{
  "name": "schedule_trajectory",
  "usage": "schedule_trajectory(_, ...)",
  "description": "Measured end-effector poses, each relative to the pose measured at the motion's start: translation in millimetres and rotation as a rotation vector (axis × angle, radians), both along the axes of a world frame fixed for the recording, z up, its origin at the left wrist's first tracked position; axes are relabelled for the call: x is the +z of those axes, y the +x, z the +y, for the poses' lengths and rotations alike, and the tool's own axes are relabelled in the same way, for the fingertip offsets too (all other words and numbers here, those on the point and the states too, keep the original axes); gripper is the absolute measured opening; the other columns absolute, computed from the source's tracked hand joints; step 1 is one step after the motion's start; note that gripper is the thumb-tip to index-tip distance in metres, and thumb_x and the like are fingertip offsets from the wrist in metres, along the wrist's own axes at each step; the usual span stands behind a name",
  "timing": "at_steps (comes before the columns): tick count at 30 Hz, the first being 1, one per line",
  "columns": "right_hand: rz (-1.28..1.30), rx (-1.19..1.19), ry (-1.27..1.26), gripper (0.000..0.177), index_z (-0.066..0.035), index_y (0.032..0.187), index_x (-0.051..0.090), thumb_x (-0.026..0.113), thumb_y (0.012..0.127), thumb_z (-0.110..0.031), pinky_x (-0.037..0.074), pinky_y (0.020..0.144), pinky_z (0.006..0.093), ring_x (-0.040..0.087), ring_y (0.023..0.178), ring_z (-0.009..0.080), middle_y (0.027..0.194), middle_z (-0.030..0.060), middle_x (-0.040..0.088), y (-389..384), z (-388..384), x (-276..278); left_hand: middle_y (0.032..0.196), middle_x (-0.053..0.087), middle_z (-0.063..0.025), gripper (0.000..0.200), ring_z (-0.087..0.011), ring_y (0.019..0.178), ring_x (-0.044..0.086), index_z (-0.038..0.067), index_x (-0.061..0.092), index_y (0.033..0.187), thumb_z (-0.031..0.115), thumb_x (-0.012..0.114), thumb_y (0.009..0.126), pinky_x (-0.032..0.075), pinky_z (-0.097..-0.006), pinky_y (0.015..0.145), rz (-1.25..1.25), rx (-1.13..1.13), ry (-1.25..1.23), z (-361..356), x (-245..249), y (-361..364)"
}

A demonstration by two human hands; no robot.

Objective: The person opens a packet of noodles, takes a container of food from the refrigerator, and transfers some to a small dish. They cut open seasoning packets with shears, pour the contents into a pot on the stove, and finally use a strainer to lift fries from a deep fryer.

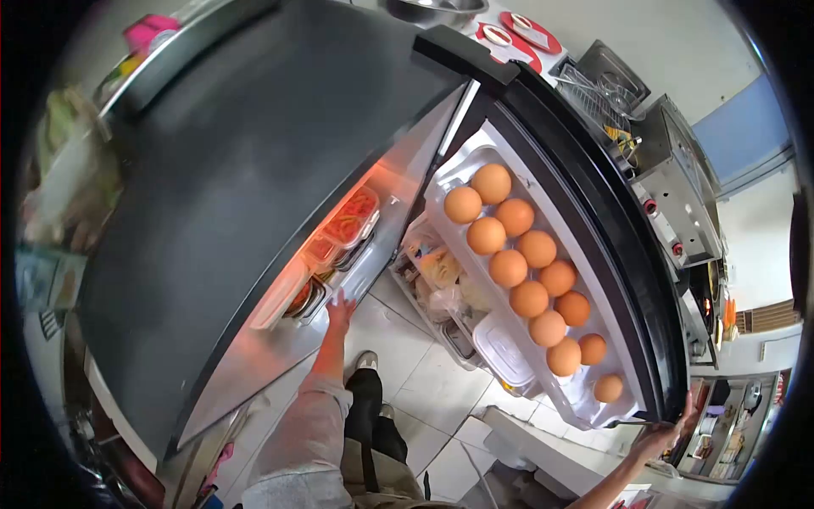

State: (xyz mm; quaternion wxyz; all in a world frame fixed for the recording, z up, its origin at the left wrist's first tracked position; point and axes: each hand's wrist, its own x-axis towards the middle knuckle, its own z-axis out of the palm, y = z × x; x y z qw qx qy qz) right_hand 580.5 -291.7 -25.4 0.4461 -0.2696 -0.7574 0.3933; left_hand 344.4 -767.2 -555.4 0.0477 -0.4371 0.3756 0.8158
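An upright fridge with a dark top stands open. My left hand reaches toward its lit shelf, fingers spread, beside clear containers of red and orange food. On the right, my right hand is at the lower outer corner of the black fridge door, its fingers around the edge. Several brown eggs sit in the door's top tray. Lower in the door are bags and a container with a white lid.
Behind the door, a counter holds a metal bowl, red plates and a wire rack. A steel appliance stands to the right. White floor tiles and my feet show below. Shelves hold items at the lower right.
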Motion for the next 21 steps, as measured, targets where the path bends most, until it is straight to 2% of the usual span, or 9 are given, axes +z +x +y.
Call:
schedule_trajectory(2, 0.001, 0.074, -0.086, 0.043, -0.013, 0.13, 0.042, 0.034, 0.087, -0.017, 0.044, 0.072, 0.0194, 0.05, 0.099, 0.0129, 0.124, 0.0047, 0.045, 15.0, -4.8, -1.2, 0.122, 0.04, -0.0177, 0.073, -0.0266, 0.092, 0.056, 0.011, 0.012, 0.13, 0.026, 0.065, 0.081, 0.053, -0.0374, 0.073, 0.059, -0.245, -0.134, -2.6, -28.7, 85.8)
schedule_trajectory(4, -0.024, 0.071, -0.105, 0.037, -0.016, 0.126, 0.045, 0.034, 0.092, -0.024, 0.025, 0.044, 0.0107, 0.044, 0.064, 0.0009, 0.116, -0.0006, 0.048, 24.3, -21.9, -5.5, 0.103, 0.054, -0.0171, 0.062, -0.0231, 0.089, 0.057, 0.006, 0.032, 0.124, 0.026, 0.067, 0.077, 0.049, -0.0397, 0.074, -0.182, -0.71, -0.264, -13.2, 13.3, 173.7)
schedule_trajectory(8, -0.033, 0.377, -0.333, 0.034, -0.011, 0.121, 0.045, 0.035, 0.091, -0.023, 0.029, 0.044, 0.0119, 0.037, 0.055, 0.0012, 0.1, 0.0011, 0.05, 64.3, -57.5, -9.8, 0.11, 0.057, -0.0203, 0.071, -0.0328, 0.107, 0.052, -0.003, 0.041, 0.122, 0.042, 0.064, 0.073, 0.041, -0.0375, 0.092, -0.366, -1.241, -0.651, -85.2, 60.5, 413.0)
schedule_trajectory(12, -0.062, 0.746, -0.243, 0.034, -0.008, 0.118, 0.044, 0.043, 0.091, -0.029, 0.021, 0.042, 0.0173, 0.029, 0.047, 0.0031, 0.066, -0.0021, 0.041, 71.7, -106.8, 17.9, 0.086, 0.064, -0.0201, 0.046, -0.0302, 0.074, 0.063, -0.009, 0.06, 0.093, 0.034, 0.057, 0.078, 0.052, -0.042, 0.057, -0.691, -0.935, -0.503, -141.1, 139.0, 548.5)
schedule_trajectory(15, -0.076, 0.83, -0.215, 0.034, -0.008, 0.121, 0.041, 0.048, 0.09, -0.021, 0.018, 0.042, 0.0182, 0.027, 0.048, 0.0021, 0.058, -0.0053, 0.034, 64.8, -142.3, 31.6, 0.1, 0.062, -0.0195, 0.046, -0.0348, 0.091, 0.06, -0.001, 0.062, 0.096, 0.039, 0.05, 0.079, 0.047, -0.0394, 0.081, -0.655, -1.047, -0.712, -166.2, 141.4, 614.8)
schedule_trajectory(17, -0.091, 0.893, -0.17, 0.036, -0.009, 0.124, 0.04, 0.049, 0.089, -0.012, 0.018, 0.042, 0.0177, 0.028, 0.049, 0.0016, 0.059, -0.0055, 0.035, 63.0, -172.2, 53.1, 0.079, 0.061, -0.0106, 0.027, -0.024, 0.079, 0.061, 0.005, 0.06, 0.101, 0.025, 0.047, 0.087, 0.051, -0.0416, 0.057, -0.457, -1.179, -0.967, -169.4, 150.6, 640.0)
schedule_trajectory(18, -0.126, 0.928, -0.075, 0.04, -0.008, 0.126, 0.038, 0.049, 0.088, -0.006, 0.023, 0.048, 0.0198, 0.03, 0.052, 0.0058, 0.064, -0.0023, 0.039, 55.2, -166.2, 44.2, 0.084, 0.063, -0.0113, 0.032, -0.0237, 0.074, 0.061, 0.005, 0.058, 0.104, 0.029, 0.052, 0.083, 0.05, -0.0375, 0.061, -0.402, -0.949, -1.073, -162.9, 124.6, 660.1)
schedule_trajectory(19, -0.14, 0.947, 0.024, 0.043, -0.009, 0.128, 0.036, 0.049, 0.088, -0.005, 0.024, 0.049, 0.0207, 0.03, 0.053, 0.0066, 0.065, -0.0017, 0.039, 68.4, -177.3, 62.6, 0.09, 0.064, -0.0127, 0.04, -0.0226, 0.079, 0.061, 0.004, 0.056, 0.106, 0.033, 0.058, 0.078, 0.048, -0.0351, 0.068, -0.367, -0.5, -0.73, -121.6, 234.0, 647.6)
schedule_trajectory(21, -0.19, 0.976, 0.139, 0.048, -0.01, 0.132, 0.033, 0.049, 0.087, -0.003, 0.025, 0.05, 0.022, 0.029, 0.054, 0.0077, 0.067, -0.0006, 0.038, 72.9, -215.2, 84.2, 0.09, 0.064, -0.0151, 0.03, -0.0304, 0.084, 0.061, 0.005, 0.064, 0.09, 0.03, 0.056, 0.076, 0.048, -0.0373, 0.078, -0.404, -0.123, -0.637, -90.7, 209.2, 656.3)
